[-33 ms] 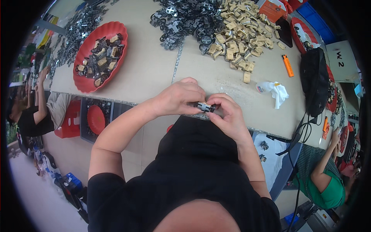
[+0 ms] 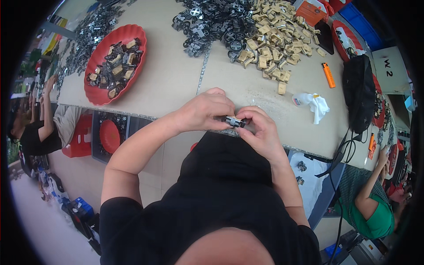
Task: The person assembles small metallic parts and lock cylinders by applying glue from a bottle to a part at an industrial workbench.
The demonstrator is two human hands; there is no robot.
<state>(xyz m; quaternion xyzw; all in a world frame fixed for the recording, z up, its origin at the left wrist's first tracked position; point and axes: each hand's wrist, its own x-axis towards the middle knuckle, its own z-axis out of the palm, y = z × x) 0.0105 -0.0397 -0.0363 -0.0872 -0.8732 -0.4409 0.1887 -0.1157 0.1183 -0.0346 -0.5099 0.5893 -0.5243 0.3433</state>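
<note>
Over the table's front edge, both hands pinch a small black-and-silver toy vehicle (image 2: pixel 234 121) with a bit of tan on its top. My left hand (image 2: pixel 211 110) is closed on its left end, thumb below and fingers above. Closed on the other end is my right hand (image 2: pixel 260 128). The fingertips hide part of the toy. Farther back lie a heap of black wheeled toy chassis (image 2: pixel 216 28) and, to its right, a heap of tan toy body pieces (image 2: pixel 274 39). A red scalloped tray (image 2: pixel 140 57) at the left holds several black-and-tan pieces.
Right of the tan heap are an orange lighter (image 2: pixel 328 75), a small white bottle (image 2: pixel 302 99) with crumpled tissue (image 2: pixel 319 108), and a black bag (image 2: pixel 358 92) with hanging cords. More dark parts (image 2: pixel 95 33) spread at far left. Other people work at both sides. Bins sit below the table.
</note>
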